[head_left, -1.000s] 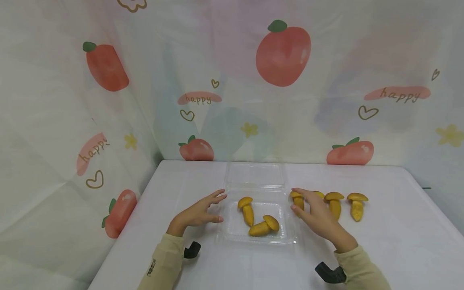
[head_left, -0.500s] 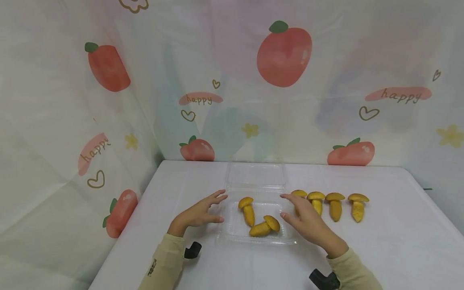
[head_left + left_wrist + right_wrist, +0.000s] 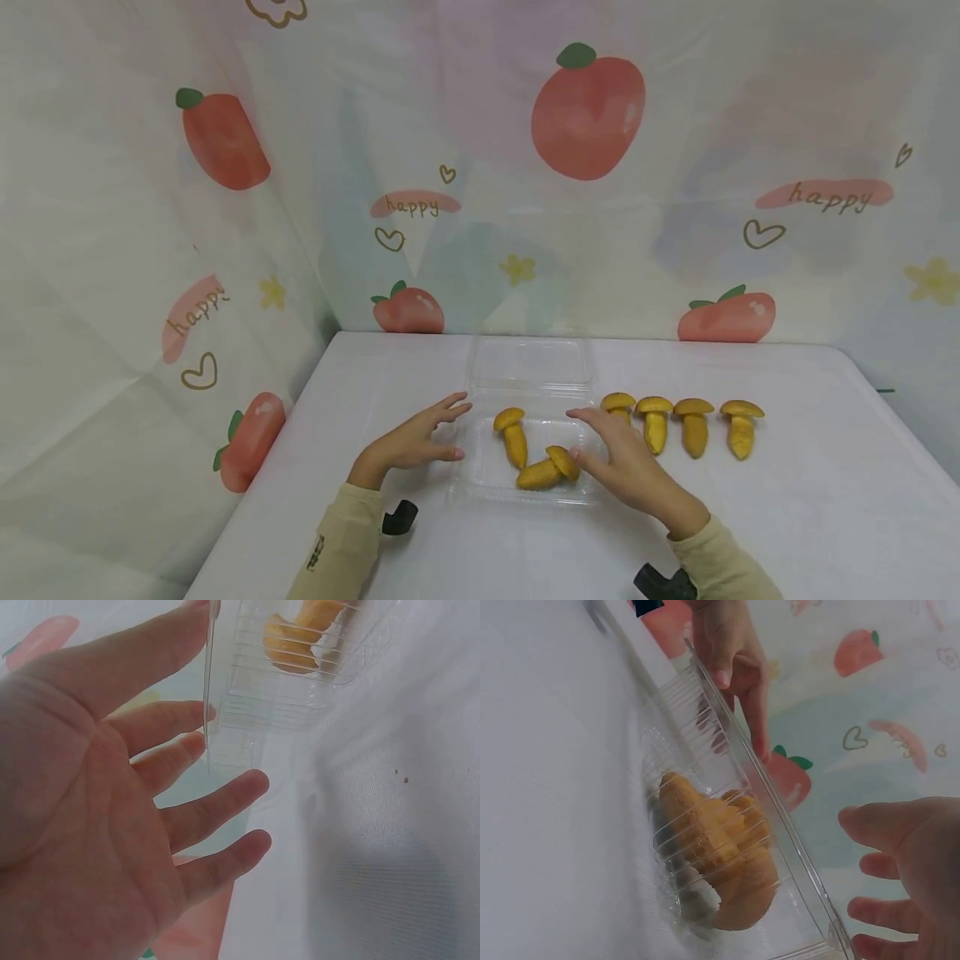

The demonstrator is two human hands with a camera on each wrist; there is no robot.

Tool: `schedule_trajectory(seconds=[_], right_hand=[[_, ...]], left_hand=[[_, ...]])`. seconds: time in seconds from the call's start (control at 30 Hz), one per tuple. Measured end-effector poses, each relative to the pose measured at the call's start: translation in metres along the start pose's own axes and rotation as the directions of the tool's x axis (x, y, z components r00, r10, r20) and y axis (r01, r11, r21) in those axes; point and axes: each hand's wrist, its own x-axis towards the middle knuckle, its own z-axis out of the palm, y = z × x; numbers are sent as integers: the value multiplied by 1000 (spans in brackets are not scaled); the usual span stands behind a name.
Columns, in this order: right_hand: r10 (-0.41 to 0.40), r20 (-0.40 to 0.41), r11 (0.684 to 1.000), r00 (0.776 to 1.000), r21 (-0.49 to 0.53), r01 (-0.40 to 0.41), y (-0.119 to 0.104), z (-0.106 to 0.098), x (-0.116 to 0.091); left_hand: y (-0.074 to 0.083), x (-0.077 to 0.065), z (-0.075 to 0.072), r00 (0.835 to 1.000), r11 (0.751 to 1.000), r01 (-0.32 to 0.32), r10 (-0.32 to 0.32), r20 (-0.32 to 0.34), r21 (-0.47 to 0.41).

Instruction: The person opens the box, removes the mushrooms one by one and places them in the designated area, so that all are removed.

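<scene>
A clear plastic box (image 3: 480, 479) lies on the table with its lid (image 3: 529, 364) folded back. In its tray are two yellow toy mushrooms: one (image 3: 514, 442) points away from me, the other (image 3: 542, 475) lies sideways in front. My left hand (image 3: 408, 442) has its fingers spread at the box's left rim; in the left wrist view some fingertips of the hand (image 3: 97, 817) meet the clear rim. My right hand (image 3: 630, 467) hovers over the box's right side, fingers apart, holding nothing. The right wrist view shows the hand (image 3: 922, 870) apart from the box.
To the right of the box, several more yellow mushrooms stand in a row, from one partly behind my right hand (image 3: 618, 403) to the rightmost mushroom (image 3: 741, 429). Cloth with printed fruit (image 3: 588, 117) hangs behind and left of the white table (image 3: 817, 500).
My right hand has moved left from the mushroom row to the box's right side, uncovering more of the row. The left hand has stayed at the left rim.
</scene>
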Motion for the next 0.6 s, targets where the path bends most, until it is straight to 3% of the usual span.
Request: schedule_trajectory(seconds=[0.43,0.6], right_hand=[[14,31,1000,999,-18,-13,-6,9,-1],[18,36,999,999,-44,-17,-8,15,-2]], left_hand=[[-1,1,0,1000,1000,-27,27,6,1],[-1,1,0,1000,1000,1,-1,6,1]])
